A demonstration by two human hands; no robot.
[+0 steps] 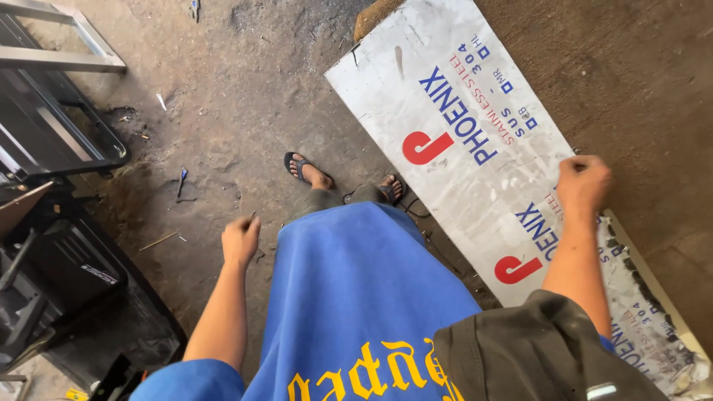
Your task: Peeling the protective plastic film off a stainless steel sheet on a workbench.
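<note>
right hand (583,184) grips sheet metal panel (475,148), long axis diagonal.

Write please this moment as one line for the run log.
left hand: loosely closed, holds nothing | right hand: grip on far edge of metal sheet | sheet: lies slanted over dirt floor

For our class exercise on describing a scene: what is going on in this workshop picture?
A person in a blue shirt and flip-flops stands on a dirt floor, looking down. Their right hand grips the far edge of a large white printed metal sheet lying slanted beside them. The left hand hangs loosely closed and apart from it, holding nothing visible. Dark metal frames stand on the left.
</note>
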